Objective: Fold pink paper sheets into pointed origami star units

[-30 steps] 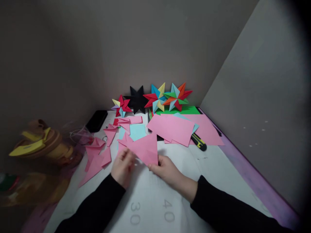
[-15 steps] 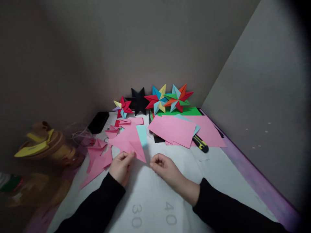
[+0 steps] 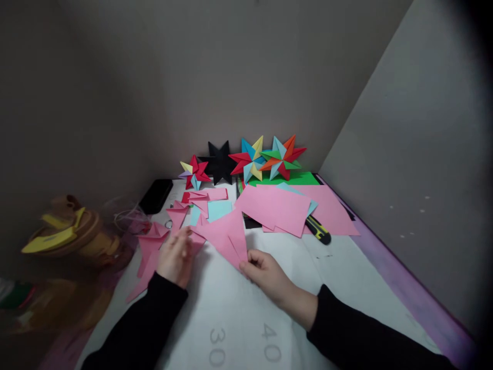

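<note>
A folded pink paper (image 3: 227, 234) with a creased flap hangs just above the white table surface, its lower right corner pinched by my right hand (image 3: 265, 272). My left hand (image 3: 176, 259) is off to the left with its fingers stretched out, holding nothing that I can see, close to the left end of that paper. Beneath and beside the left hand lie several folded pink paper pieces (image 3: 152, 246), partly covered by it.
Paper stars (image 3: 252, 158) lean on the back wall. Flat pink sheets (image 3: 281, 205) lie at the back right with a utility knife (image 3: 318, 229) beside them. A black phone (image 3: 156, 195) is at the back left; a brown pot-like object (image 3: 73, 231) stands at far left.
The folded pink paper has moved right and changed angle. My left hand has let go of it and shifted left, while my right hand has taken its corner.
</note>
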Action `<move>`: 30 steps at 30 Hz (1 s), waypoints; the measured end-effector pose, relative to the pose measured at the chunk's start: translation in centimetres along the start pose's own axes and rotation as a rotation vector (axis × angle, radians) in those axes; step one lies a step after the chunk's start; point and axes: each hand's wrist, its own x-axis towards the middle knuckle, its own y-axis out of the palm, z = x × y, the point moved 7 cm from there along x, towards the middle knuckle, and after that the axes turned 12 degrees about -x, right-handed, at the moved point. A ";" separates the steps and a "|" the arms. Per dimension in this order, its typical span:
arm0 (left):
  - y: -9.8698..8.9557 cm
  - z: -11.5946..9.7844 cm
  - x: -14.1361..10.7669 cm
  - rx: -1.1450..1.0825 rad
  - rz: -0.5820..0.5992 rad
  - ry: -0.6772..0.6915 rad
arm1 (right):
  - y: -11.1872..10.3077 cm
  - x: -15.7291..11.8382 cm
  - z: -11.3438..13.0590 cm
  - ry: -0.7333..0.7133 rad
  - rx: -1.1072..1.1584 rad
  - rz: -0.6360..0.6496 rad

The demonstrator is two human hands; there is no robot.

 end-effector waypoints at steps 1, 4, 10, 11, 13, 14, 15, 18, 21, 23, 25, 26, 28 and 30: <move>1.0 1.5 -1.1 0.018 0.099 -0.083 | 0.0 0.0 0.0 0.000 0.026 0.001; 2.9 5.2 -4.5 0.149 0.307 -0.219 | 0.3 0.0 0.1 -0.025 0.052 0.055; 2.0 6.6 -5.3 0.321 0.324 -0.234 | 0.5 0.1 0.6 -0.111 0.220 0.062; 2.0 6.8 -5.3 0.330 0.352 -0.253 | 0.4 0.2 0.6 -0.113 0.245 0.045; 2.2 7.0 -5.6 0.305 0.416 -0.298 | 0.2 0.3 0.5 -0.101 0.282 0.027; 2.5 6.8 -5.7 0.252 0.445 -0.311 | 0.0 0.4 0.4 -0.090 0.299 0.019; 2.8 6.6 -5.8 0.172 0.463 -0.323 | -0.3 0.4 0.4 -0.079 0.312 0.007; 3.7 5.3 -5.7 -0.112 0.459 -0.395 | -1.2 0.6 0.9 -0.078 0.285 0.033; 3.8 4.6 -5.1 -0.103 0.420 -0.471 | -1.9 0.9 1.5 -0.122 0.151 0.126; 3.4 4.9 -4.7 0.046 0.408 -0.484 | -2.6 1.2 1.2 -0.090 0.015 0.121; 2.9 5.7 -4.7 0.177 0.421 -0.518 | -3.0 1.3 0.9 -0.077 -0.137 0.110; 2.6 6.2 -4.7 0.212 0.427 -0.544 | -3.1 1.3 1.0 -0.106 -0.215 0.103; 2.1 6.9 -4.8 0.231 0.399 -0.564 | -3.6 1.0 1.9 -0.244 -0.384 -0.009; 1.6 6.9 -4.4 0.218 0.301 -0.496 | -4.5 -0.1 3.3 -0.434 -0.566 -0.258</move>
